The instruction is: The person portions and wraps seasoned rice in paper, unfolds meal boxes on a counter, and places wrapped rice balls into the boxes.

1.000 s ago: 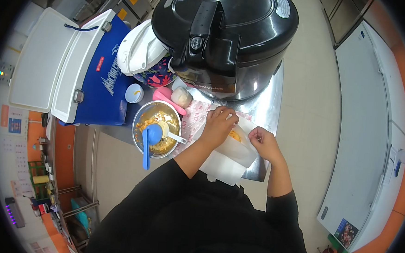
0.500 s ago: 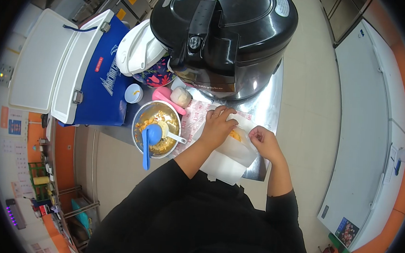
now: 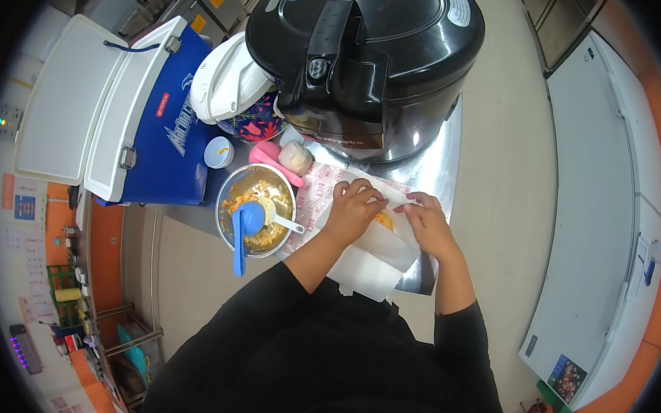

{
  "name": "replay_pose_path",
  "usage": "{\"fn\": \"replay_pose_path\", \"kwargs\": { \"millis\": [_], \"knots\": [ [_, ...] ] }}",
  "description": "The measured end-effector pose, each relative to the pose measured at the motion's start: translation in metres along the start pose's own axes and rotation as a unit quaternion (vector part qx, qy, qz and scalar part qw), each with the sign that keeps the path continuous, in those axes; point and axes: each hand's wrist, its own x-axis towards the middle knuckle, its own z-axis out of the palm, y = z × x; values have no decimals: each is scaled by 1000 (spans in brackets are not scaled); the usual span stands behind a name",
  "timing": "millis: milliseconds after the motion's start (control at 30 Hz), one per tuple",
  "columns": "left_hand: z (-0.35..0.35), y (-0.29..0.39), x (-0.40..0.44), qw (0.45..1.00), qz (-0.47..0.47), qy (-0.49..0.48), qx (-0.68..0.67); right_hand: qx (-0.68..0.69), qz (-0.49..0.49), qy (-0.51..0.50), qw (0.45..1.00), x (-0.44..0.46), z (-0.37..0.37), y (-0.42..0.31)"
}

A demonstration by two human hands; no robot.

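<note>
A sheet of white wrapping paper lies partly folded on the metal table, with orange-yellow food showing in its middle. My left hand is on the paper's left side, fingers bent and closed on its upper part. On the right, my right hand pinches the paper's upper right edge between thumb and fingers. The food sits between both hands, partly covered by the paper. Left of my left hand, a metal bowl holds a yellow-orange mixture, a blue spoon and a white-handled scoop.
A large black rice cooker stands behind the paper. To the left are an open blue cooler box, a floral container with a white lid, a small cup and a pink spoon. Printed wrapping sheets lie beside the bowl.
My right hand has moved up and slightly left along the paper, with its fingers now at the upper edge near my left hand. My left hand has barely shifted.
</note>
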Motion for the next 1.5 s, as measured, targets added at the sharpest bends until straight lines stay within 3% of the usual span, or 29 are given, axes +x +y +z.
{"fn": "replay_pose_path", "kwargs": {
  "millis": [100, 167, 300, 400, 467, 500, 567, 667, 733, 767, 833, 967, 1067, 1133, 1300, 1367, 1500],
  "knots": [
    [-1, 1, 0, 1000, 0, 2, -5, 94, 82, -19, 992, 7, 1, 10],
    [-1, 1, 0, 1000, 2, 3, -9, 245, 146, -57, 957, 8, 0, 12],
    [1, -1, 0, 1000, 7, -9, 9, 254, 163, -46, 952, 8, 1, 13],
    [-2, 0, -2, 1000, 5, -23, 8, 203, 242, 0, 949, 9, 5, 17],
    [-6, 5, -4, 1000, -1, -28, 5, -59, 62, 107, 991, 7, 7, 15],
    [-8, 7, -5, 999, -9, -33, 2, -58, 62, 107, 991, 6, 4, 7],
    [-13, 13, -10, 999, -18, -40, 1, -10, -74, 12, 997, 5, -4, -14],
    [-13, 28, -28, 998, -48, -5, -34, -23, -9, -72, 997, 8, 8, -9],
    [-1, 43, -64, 984, -153, 30, -85, -70, 16, -107, 992, 12, 15, 0],
    [-4, 49, -74, 984, -154, 31, -83, -70, 14, -107, 992, 14, 16, 2],
    [-11, 60, -89, 992, -62, -67, -85, -55, 39, -105, 992, 19, 20, 10],
    [-3, 55, -94, 992, -61, -100, -39, -19, -24, -87, 996, 33, 19, 18],
    [-1, 54, -97, 990, -48, -134, -17, -94, -33, -156, 983, 37, 13, -8],
    [2, 54, -100, 990, -48, -134, -4, -197, -120, -130, 964, 24, 22, -18],
    [11, 57, -109, 987, -69, -144, 10, -238, -157, -60, 957, -19, 56, -20],
    [13, 56, -114, 983, -69, -168, 16, -251, -182, 52, 949, -33, 69, -17],
    [15, 47, -116, 987, -71, -143, -29, -239, -145, 72, 957, -47, 86, -18]
  ]
}}
